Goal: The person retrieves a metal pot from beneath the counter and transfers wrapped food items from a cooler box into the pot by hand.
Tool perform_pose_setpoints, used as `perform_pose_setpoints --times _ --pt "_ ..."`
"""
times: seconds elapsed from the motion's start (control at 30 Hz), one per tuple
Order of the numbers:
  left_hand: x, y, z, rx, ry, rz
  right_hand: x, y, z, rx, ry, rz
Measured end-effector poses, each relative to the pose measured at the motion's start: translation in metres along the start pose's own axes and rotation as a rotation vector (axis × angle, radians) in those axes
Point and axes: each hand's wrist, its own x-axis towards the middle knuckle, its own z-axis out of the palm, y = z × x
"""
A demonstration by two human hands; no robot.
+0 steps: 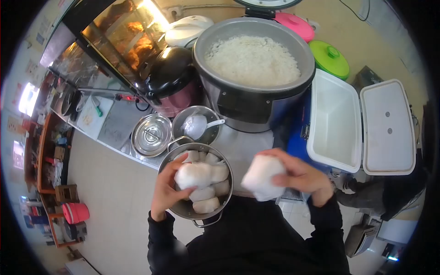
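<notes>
My left hand (pixel 167 188) is closed around a white wrapped rice bundle (pixel 193 175), held at the left side of a metal pot (pixel 184 211). Several similar wrapped bundles (pixel 206 205) lie packed inside that pot. To the right of it, my right hand (pixel 298 173) grips another white rice bundle (pixel 262 178) in the air, fingers on top and thumb across its front. The wrapping looks like thin clear plastic, though details are blurred. Behind the pot, a large rice cooker (pixel 245 107) stands with its lid up, heaped with white rice (pixel 254 59).
A metal bowl (pixel 211 140) with a white ladle (pixel 215 123) and a steel lid (pixel 151 134) sit behind the pot. An open blue cooler (pixel 337 123) stands right, beside a green lid (pixel 329 58). A black-lidded cooker (pixel 169 73) and lit glass cabinet (pixel 133 41) stand left.
</notes>
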Motion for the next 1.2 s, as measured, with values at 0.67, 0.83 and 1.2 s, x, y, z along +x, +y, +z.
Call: perform_pose_setpoints --times 0.67,0.83,1.2 --pt "-0.063 -0.037 -0.009 -0.758 0.673 0.232 0.069 0.066 0.066 -0.927 0.157 -0.955" --pt "-0.061 -0.046 -0.011 -0.596 0.658 0.21 0.039 0.063 0.049 -1.118 0.187 -1.135" --pt "-0.054 -0.035 -0.004 -0.482 0.67 0.216 0.017 0.079 0.035 -1.065 0.511 -1.256"
